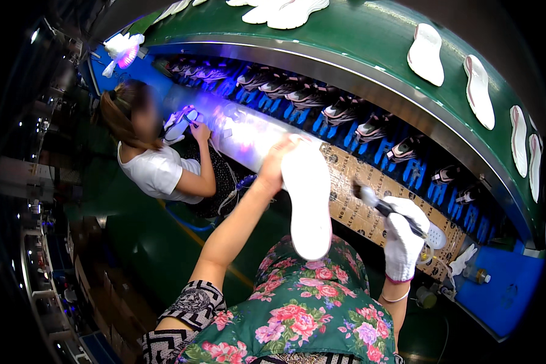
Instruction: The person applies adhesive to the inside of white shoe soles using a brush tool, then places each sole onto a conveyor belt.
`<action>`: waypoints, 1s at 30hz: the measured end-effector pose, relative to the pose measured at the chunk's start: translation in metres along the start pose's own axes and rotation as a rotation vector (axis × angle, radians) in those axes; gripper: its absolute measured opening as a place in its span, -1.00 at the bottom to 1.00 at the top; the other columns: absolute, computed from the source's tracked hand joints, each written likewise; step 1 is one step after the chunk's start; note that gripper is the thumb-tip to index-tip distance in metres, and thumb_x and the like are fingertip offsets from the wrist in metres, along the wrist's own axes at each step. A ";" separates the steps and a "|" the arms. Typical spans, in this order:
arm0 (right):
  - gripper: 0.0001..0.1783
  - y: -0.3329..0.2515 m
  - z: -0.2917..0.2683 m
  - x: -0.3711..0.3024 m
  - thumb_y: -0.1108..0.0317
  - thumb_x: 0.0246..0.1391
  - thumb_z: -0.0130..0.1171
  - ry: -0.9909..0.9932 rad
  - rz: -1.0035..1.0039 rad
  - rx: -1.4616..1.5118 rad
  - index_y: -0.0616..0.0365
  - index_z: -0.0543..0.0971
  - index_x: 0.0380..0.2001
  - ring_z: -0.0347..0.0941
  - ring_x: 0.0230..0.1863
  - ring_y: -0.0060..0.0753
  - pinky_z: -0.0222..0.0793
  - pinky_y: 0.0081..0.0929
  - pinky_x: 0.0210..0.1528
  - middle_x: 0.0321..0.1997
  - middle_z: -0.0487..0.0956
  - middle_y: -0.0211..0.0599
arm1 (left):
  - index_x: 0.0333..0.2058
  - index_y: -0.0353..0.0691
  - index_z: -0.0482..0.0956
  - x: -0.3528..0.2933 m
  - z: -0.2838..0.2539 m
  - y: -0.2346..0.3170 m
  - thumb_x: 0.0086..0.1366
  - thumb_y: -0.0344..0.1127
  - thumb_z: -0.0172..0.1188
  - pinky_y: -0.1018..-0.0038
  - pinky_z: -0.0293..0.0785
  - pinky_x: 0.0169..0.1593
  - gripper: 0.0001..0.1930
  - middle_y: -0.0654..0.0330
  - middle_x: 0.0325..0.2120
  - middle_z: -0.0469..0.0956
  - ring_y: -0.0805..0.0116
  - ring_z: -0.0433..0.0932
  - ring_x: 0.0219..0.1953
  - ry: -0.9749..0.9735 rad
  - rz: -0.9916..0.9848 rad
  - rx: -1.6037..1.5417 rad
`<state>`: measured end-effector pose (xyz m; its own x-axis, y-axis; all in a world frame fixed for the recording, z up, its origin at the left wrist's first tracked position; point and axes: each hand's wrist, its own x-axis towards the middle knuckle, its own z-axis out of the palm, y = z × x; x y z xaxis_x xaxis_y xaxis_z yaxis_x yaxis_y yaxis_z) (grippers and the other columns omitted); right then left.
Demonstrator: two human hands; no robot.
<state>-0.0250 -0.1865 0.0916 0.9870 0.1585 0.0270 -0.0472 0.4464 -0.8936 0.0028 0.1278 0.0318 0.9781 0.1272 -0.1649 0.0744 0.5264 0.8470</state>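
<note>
My bare left hand (275, 162) grips a white shoe sole (309, 200) near its upper end. The sole hangs in front of me with a broad, pale face showing, above the flowered apron on my lap. In a white knit glove, my right hand (404, 235) is wrapped round the dark handle of a brush (381, 206). The brush's dark bristles point up and left, apart from the sole, over the printed cardboard (358, 209) on the bench. A thin yellowish tube (429, 255) shows beside the gloved hand.
Dark shoe uppers (341, 111) stand on blue holders along a lower line. Above it, a green belt (370, 42) carries several white soles (426, 56). A co-worker (164, 170) sits at the left, handling a shoe. A bottle (476, 276) and blue panel (497, 297) are at right.
</note>
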 end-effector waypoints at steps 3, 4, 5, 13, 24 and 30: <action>-0.73 0.008 0.019 0.004 0.62 -0.12 0.40 -0.139 -0.077 -0.166 0.34 0.69 -0.25 0.59 -0.16 -0.34 0.48 -0.48 -0.03 -0.17 0.67 -0.13 | -0.07 -0.31 0.58 -0.017 0.017 -0.043 0.44 -0.17 0.03 0.46 0.61 -0.14 -0.68 0.16 -0.24 0.66 0.40 0.66 -0.27 -0.120 -0.319 0.075; -0.73 0.007 0.023 0.004 0.62 -0.12 0.40 -0.155 -0.065 -0.210 0.34 0.69 -0.25 0.59 -0.15 -0.36 0.48 -0.49 -0.03 -0.17 0.68 -0.14 | -0.02 -0.31 0.55 -0.024 0.017 -0.061 0.45 -0.14 0.01 0.42 0.59 -0.07 -0.64 0.14 -0.18 0.65 0.37 0.65 -0.20 -0.124 -0.373 -0.026; -0.73 0.004 0.025 0.002 0.62 -0.12 0.41 -0.162 -0.047 -0.258 0.34 0.69 -0.25 0.59 -0.15 -0.37 0.48 -0.50 -0.04 -0.17 0.68 -0.15 | 0.03 -0.31 0.52 -0.036 0.022 -0.073 0.46 -0.11 -0.01 0.39 0.58 -0.01 -0.61 0.12 -0.11 0.63 0.33 0.64 -0.13 -0.129 -0.438 -0.130; -0.82 -0.009 0.027 0.000 0.65 -0.08 0.35 -0.066 -0.005 -0.375 0.34 0.65 -0.32 0.54 -0.22 -0.48 0.43 -0.57 -0.11 -0.26 0.65 -0.26 | 0.45 -0.17 -0.07 -0.102 0.036 -0.089 0.26 0.58 -0.31 0.19 -0.08 0.47 0.06 0.06 0.42 0.09 0.10 0.10 0.43 -0.503 -0.600 -0.808; -0.79 -0.005 0.025 -0.001 0.58 -0.01 0.37 0.001 -0.090 -0.375 0.31 0.68 -0.24 0.58 -0.25 -0.53 0.49 -0.58 -0.15 -0.27 0.68 -0.29 | 0.32 -0.31 0.23 -0.083 0.070 -0.068 0.11 0.73 -0.56 -0.03 0.40 0.21 0.21 -0.18 0.09 0.47 -0.22 0.52 0.06 -0.343 -0.662 -0.667; -0.75 -0.010 0.032 0.004 0.52 -0.04 0.41 0.002 -0.248 -0.547 0.25 0.70 -0.21 0.64 -0.24 -0.49 0.55 -0.53 -0.15 -0.23 0.71 -0.25 | 0.33 -0.27 0.20 -0.075 0.104 -0.070 0.11 0.72 -0.59 0.06 0.47 0.17 0.20 -0.05 0.07 0.51 -0.02 0.54 0.07 -0.269 -0.602 -0.826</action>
<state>-0.0256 -0.1627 0.1151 0.9586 0.1061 0.2642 0.2703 -0.0478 -0.9616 -0.0559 -0.0061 0.0374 0.8422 -0.4826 -0.2405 0.5051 0.8622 0.0387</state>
